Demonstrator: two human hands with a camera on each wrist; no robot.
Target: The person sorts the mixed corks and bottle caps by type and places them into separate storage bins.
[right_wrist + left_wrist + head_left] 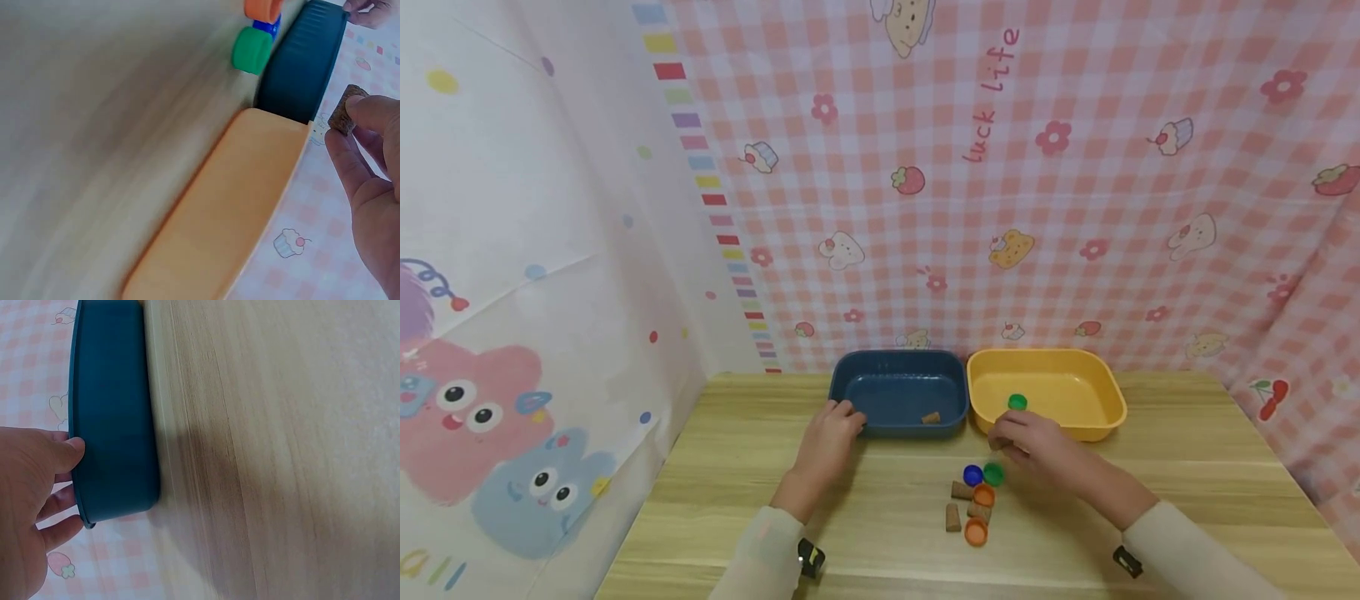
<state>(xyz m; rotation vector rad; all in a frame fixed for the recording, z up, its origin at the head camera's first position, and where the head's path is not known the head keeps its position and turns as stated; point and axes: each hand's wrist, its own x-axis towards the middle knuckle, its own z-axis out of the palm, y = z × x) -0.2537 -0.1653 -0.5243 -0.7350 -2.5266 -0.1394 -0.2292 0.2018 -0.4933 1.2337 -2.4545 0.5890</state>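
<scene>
My right hand (1033, 442) pinches a brown cork (340, 115) between thumb and fingers, near the front edge of the yellow tray (1108, 392). With its thumb on the outer wall and fingers over the rim, my left hand (827, 446) holds the blue tray (115, 412) at its front left corner. One cork (931, 417) lies in the blue tray, and a green bottle cap (1017, 402) is in the yellow one. In front of the trays are a blue cap (973, 475), another green cap (993, 475), two orange caps (976, 532) and several corks (952, 517).
Both trays stand side by side at the back of the wooden table (880, 542). A pink checked cloth (880, 208) hangs right behind them. On the left hangs a white cloth (587, 292) with cartoon prints.
</scene>
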